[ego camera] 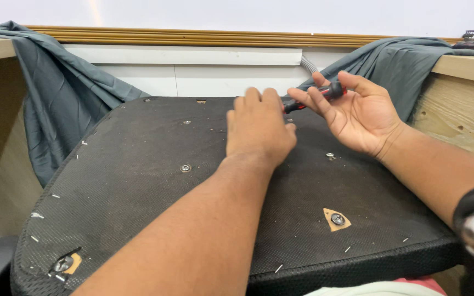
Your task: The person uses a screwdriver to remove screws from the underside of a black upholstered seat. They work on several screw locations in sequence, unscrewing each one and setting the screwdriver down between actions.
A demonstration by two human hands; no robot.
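right hand (360, 118), fingers spread, loosely cradles a red-black screwdriver (315, 97) w/ a prob. light, stiff, grippy handle; left hand (259, 129) lies flat, empty, on upturned seat base (138, 181).

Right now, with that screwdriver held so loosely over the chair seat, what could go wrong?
The right hand lies open, the red-and-black screwdriver resting only across its fingers, so it might roll off. Staple ends stick up along the black seat underside and could scratch a forearm. The left hand is close to the tool's tip, which could jab it.
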